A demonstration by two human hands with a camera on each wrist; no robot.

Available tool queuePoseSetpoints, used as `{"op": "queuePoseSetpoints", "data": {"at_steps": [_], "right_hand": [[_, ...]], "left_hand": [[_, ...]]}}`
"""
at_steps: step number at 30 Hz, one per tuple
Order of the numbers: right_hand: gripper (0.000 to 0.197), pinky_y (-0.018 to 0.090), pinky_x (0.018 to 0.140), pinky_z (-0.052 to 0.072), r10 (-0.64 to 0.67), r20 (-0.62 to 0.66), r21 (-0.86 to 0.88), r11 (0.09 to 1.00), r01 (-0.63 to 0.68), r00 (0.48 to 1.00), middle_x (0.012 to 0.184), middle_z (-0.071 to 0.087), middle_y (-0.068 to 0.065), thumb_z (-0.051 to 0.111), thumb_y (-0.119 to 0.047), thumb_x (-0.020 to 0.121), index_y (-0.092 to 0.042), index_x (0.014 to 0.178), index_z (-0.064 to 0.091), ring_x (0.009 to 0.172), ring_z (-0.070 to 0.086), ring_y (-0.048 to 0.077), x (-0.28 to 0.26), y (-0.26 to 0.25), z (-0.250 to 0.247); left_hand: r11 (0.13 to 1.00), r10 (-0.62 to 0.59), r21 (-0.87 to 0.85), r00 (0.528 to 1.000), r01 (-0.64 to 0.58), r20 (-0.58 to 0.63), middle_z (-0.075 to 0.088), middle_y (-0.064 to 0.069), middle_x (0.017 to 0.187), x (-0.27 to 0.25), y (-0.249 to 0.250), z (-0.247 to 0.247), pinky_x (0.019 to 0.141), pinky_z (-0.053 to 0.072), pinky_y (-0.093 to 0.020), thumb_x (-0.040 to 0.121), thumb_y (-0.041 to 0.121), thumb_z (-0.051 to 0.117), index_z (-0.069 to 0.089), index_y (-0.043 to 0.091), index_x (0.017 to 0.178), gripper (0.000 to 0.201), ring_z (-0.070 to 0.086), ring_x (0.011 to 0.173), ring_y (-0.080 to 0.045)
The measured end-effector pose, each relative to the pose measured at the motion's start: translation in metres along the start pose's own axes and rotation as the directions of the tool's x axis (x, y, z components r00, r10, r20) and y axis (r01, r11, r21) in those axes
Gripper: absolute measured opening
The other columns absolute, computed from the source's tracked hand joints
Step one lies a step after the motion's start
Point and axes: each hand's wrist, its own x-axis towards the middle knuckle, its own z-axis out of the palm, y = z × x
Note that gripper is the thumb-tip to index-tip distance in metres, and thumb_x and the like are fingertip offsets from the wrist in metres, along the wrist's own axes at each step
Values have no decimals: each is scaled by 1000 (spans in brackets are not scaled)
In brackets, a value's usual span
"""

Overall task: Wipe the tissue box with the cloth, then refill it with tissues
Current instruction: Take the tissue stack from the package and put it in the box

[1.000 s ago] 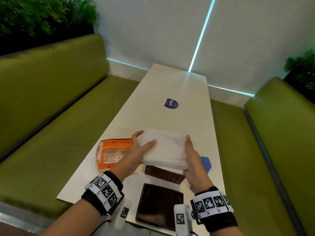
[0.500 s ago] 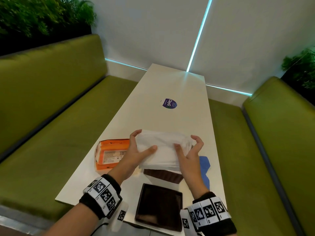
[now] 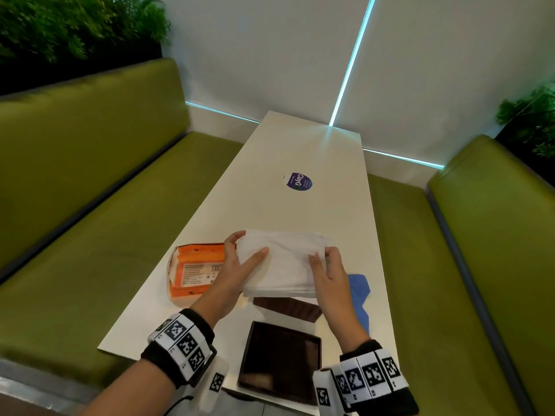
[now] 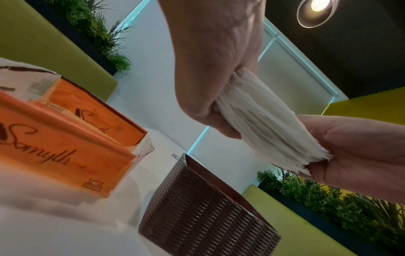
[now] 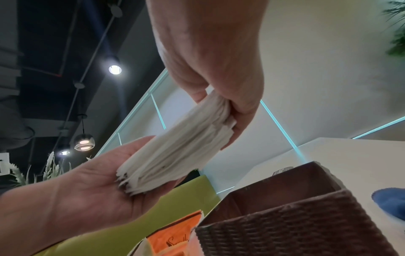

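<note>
While both hands held the stack of tissues (image 3: 283, 262) in the air above the tissue box (image 3: 286, 308), the left hand (image 3: 237, 265) gripped the stack's left end, thumb laid flat across the top and fingers curled over the far edge. The right hand (image 3: 329, 273) pinched the right end, thumb on top and fingers curled beneath. In the left wrist view the stack (image 4: 269, 128) showed many thin layers, squeezed at one end and fanned at the other.

The tissue box, brown and woven (image 5: 302, 220), sat directly under the stack with its top open; the part of its inside that showed held nothing (image 5: 274, 187). Its dark lid (image 3: 280, 360) lay flat just nearer the person than the box. Left of the box lay the orange tissue packet (image 3: 196, 270), its clear wrapper torn open; how much remained inside could not be told. The blue cloth (image 3: 359, 298) lay crumpled right of the box. All rested on the white table (image 3: 300, 151), with a round purple sticker (image 3: 298, 181) well beyond the box.
</note>
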Motion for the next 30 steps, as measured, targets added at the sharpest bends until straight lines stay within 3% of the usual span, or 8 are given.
{"op": "queuePoseSetpoints", "data": {"at_steps": [7, 10, 14, 18, 22, 26, 28, 30], "right_hand": [[9, 8, 55, 41, 74, -17, -15, 997, -74, 997, 81, 48, -7, 45, -22, 100, -14, 101, 40, 72, 48, 8, 0, 0, 1], [38, 17, 65, 46, 157, -64, 42, 987, -154, 986, 90, 51, -5, 55, -35, 95, -21, 118, 28, 78, 52, 5, 1, -6, 1], [71, 37, 87, 52, 284, -132, 185, 948, -258, 950, 93, 49, -6, 68, -50, 81, -27, 130, 22, 94, 58, 18, 14, -14, -4], [60, 24, 68, 44, 176, -235, 205, 970, -129, 956, 89, 46, -9, 58, -40, 92, -18, 133, 22, 81, 52, 8, 31, -24, -13], [34, 23, 58, 39, 69, -263, 106, 994, -42, 962, 83, 44, -6, 40, -28, 102, -17, 130, 23, 70, 47, 8, 37, -23, -20], [24, 33, 62, 43, 36, -131, 16, 999, -35, 991, 82, 49, 4, 33, -30, 103, -31, 123, 22, 68, 50, 17, 33, -15, -30], [23, 36, 75, 49, 46, 9, 28, 999, -47, 999, 95, 56, 8, 38, -39, 101, -40, 118, 22, 82, 57, 22, 28, -10, -35], [27, 41, 90, 51, 27, 182, 45, 998, -36, 983, 116, 56, 13, 47, -37, 98, -41, 120, 31, 102, 60, 29, 25, -7, -40]], "left_hand": [[999, -13, 46, 998, 15, -56, 51, -2, 129, 3, -5, 4, 71, 57, -32, 89, 31, 68, 35, 43, 127, 52, 61, 109, -24], [991, 47, 127, 997, -39, -59, 52, -4, 127, 1, -1, 10, 62, 56, -24, 90, 33, 66, 32, 40, 129, 52, 63, 103, -22], [981, 146, 127, 989, -149, 39, 61, -6, 118, 2, 15, 22, 62, 57, -21, 93, 26, 63, 31, 37, 127, 48, 69, 90, -15], [966, 213, 119, 968, -229, 134, 67, -10, 111, 11, 34, 34, 79, 60, -41, 96, 31, 56, 26, 39, 122, 40, 69, 87, -20], [919, 276, 244, 947, -311, 165, 59, -7, 100, 25, 32, 43, 71, 51, -31, 102, 33, 42, 22, 39, 114, 24, 61, 79, -17], [842, 269, 438, 949, -314, 163, 44, -9, 76, 35, 16, 41, 57, 40, -26, 103, 31, 36, 22, 29, 117, 19, 45, 63, -19], [810, 245, 509, 956, -292, 159, 37, -1, 66, 37, 13, 40, 45, 32, -13, 104, 27, 34, 25, 21, 120, 19, 37, 53, -13], [802, 221, 531, 961, -275, 164, 37, 3, 65, 40, 11, 39, 44, 30, -13, 104, 21, 32, 35, 18, 116, 12, 34, 52, -11]]}}
